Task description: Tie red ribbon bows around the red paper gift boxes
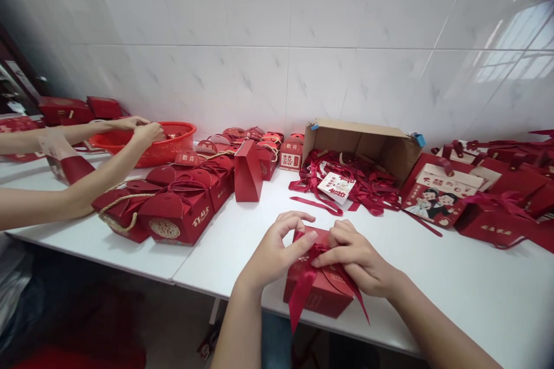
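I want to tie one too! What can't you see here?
Head view:
- How the ribbon is tied on the red box: left hand and right hand cover it.
- Contents of the red basket: a co-worker's hands block them.
- Gold print on far boxes: too small.

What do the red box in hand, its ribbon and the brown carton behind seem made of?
The red box seems thin matte card: crisp folded edges, gold print. The ribbon is probably satin fabric, slightly glossy, hanging limp over the box front. The carton looks like cardboard: plain brown, unfinished flaps.
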### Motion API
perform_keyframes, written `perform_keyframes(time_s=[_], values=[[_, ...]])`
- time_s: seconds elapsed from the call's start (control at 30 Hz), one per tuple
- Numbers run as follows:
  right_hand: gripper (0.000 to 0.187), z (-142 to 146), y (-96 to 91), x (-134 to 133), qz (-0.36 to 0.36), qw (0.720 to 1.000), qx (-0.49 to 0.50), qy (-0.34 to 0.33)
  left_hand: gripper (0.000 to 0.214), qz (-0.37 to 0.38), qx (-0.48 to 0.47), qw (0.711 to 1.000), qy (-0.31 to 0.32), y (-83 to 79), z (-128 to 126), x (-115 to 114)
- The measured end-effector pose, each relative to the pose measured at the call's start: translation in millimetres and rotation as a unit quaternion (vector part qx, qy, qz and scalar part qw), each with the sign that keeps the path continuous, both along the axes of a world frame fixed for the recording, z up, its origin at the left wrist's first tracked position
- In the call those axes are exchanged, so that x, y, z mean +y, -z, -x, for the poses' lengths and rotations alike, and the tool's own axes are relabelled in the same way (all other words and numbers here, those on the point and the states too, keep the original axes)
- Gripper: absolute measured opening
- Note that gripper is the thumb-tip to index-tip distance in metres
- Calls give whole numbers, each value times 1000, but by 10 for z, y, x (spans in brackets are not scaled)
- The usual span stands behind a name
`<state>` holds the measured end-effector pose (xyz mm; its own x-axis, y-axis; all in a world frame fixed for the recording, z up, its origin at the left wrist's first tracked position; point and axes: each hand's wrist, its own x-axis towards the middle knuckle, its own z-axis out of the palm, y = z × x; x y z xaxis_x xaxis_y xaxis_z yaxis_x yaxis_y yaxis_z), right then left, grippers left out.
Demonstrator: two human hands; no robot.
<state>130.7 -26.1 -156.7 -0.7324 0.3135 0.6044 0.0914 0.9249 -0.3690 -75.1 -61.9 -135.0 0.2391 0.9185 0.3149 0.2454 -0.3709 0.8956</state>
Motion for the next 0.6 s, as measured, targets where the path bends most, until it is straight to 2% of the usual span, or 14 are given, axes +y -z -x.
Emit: perform_keyframes(time_s=[0.1,0.2,0.6], values=[[43,-1,4,-5,5,1000,-3,-4,23,-11,11,999,-46,7,-40,7],[44,2,1,-14,12,1000,-3,-9,24,-14,20,998,-57,7,-64,9],[34,-4,-4,-29,17,998,62,1,19,23,1,1000,-14,-30,-127,-41]])
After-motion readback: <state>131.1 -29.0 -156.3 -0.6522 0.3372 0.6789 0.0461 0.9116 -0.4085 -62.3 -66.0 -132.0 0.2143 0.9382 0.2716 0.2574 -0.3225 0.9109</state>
